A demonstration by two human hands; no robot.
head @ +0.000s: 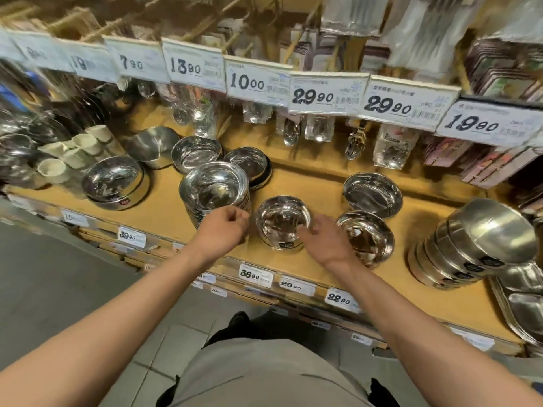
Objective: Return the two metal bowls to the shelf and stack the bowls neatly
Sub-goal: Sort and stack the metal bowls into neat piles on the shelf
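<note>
Two hands flank a small metal bowl [282, 221] on the shelf [317, 174]: left hand [224, 227] loosely curled, holding nothing; right hand [326, 240] seemingly relaxed beside its rim.

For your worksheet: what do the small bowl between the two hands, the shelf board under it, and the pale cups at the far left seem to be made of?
Small bowl: polished metal, probably stainless steel; its inside mirrors the lights sharply.
Shelf board: looks like wood or wood-look laminate; flat, matt, yellow-brown, no visible grain.
Pale cups: cream, dull, no reflections; could be plastic or ceramic, too blurred to tell.
</note>
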